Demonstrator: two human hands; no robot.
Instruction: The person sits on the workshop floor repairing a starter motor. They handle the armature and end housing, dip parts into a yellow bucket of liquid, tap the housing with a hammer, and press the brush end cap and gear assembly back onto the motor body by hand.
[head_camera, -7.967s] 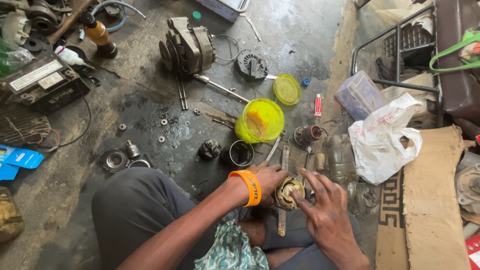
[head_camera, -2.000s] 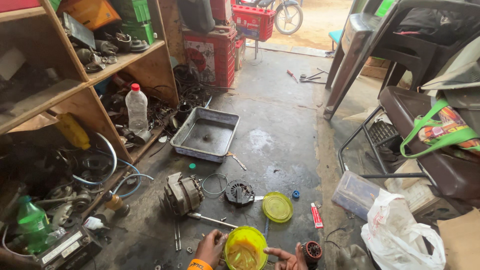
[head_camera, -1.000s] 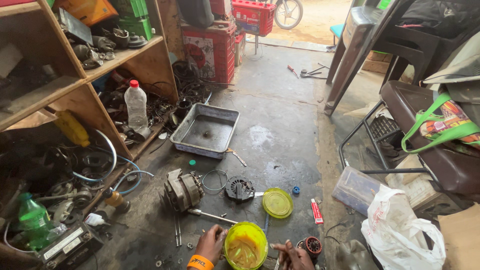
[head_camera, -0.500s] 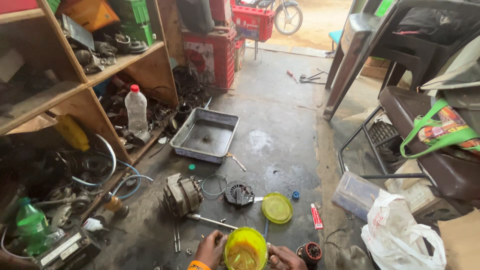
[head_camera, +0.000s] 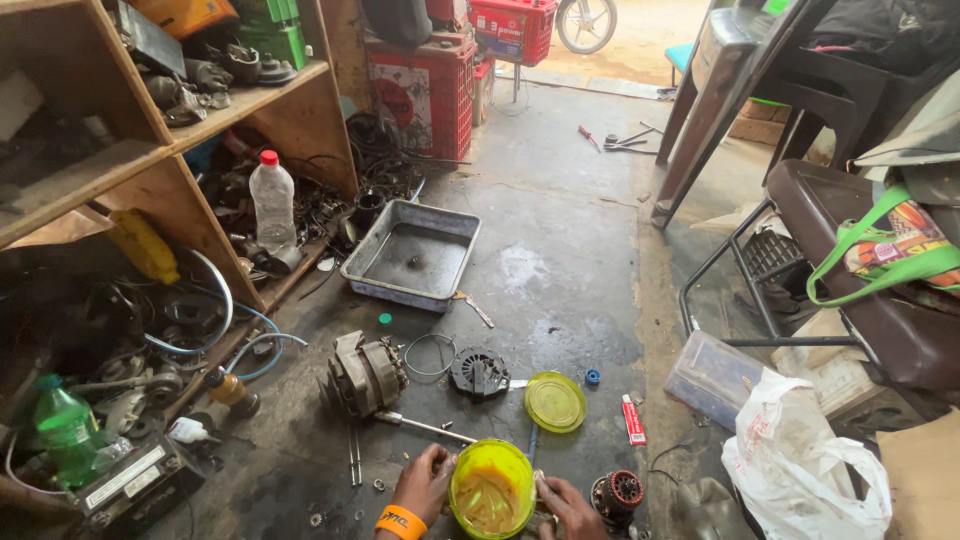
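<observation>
The place is a workshop with a dark, oily concrete floor (head_camera: 560, 250), wooden shelves (head_camera: 150, 150) full of metal parts along its left edge and a dark chair (head_camera: 860, 300) at its right edge. At the near edge of the floor, the left hand (head_camera: 425, 482), with an orange wristband (head_camera: 400, 523), and the right hand (head_camera: 568, 505) grasp a round yellow plastic tub (head_camera: 491, 489) from both sides; the fingers are closed on its rim, and the tub is open and tilted toward the camera. Its yellow lid (head_camera: 555, 401) lies flat on the floor just beyond the tub. An alternator housing (head_camera: 365, 374) lies to the left of the lid, with a black finned part (head_camera: 480, 371) between them. A copper-wound rotor (head_camera: 616, 494) stands just beside the right hand. Further back on the floor there is a grey metal tray (head_camera: 412, 255), and a white plastic bag (head_camera: 800, 470) is at the near right corner.
</observation>
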